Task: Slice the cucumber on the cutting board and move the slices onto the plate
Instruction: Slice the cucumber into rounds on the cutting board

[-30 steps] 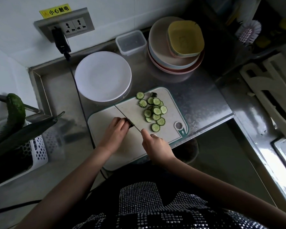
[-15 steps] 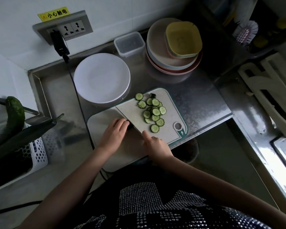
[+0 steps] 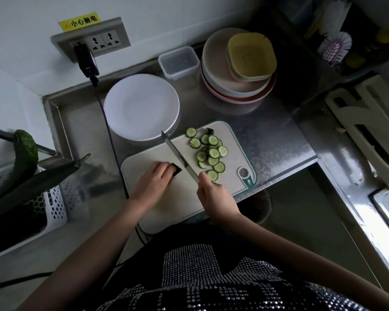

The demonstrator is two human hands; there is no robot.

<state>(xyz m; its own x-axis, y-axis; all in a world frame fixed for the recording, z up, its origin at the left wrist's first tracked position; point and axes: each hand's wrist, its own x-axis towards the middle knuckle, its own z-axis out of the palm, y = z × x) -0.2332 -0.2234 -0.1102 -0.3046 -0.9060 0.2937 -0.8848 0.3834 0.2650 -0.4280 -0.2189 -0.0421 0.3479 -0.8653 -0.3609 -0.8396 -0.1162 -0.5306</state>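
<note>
At the far left of the frame a white basket holds two whole cucumbers that lean out over its rim. Above it, in the upper left, a socket on the wall carries a black plug, and its cable runs down across the steel counter. Just right of the cable sits the white plate, bare, its lower edge touching or slightly overlapping the upper left edge of the board. On the board, left of centre, the left hand lies with fingers curled down over the cucumber stub; only the stub's dark cut end shows past the fingertips, on their right side. Just right of that end lies the knife, its blade slanting from the tip near the plate's rim down to the right hand, which grips the handle with the forefinger stretched along the blade's back. Whether the blade touches the stub is hard to tell. Right of the blade, on the upper right part of the board, the slices lie in a loose overlapping heap, with the dark end piece at the top; the lowest slice lies just beside the right forefinger. Farther right, at the top of the frame, stand a clear box and a stack of dishes.
</note>
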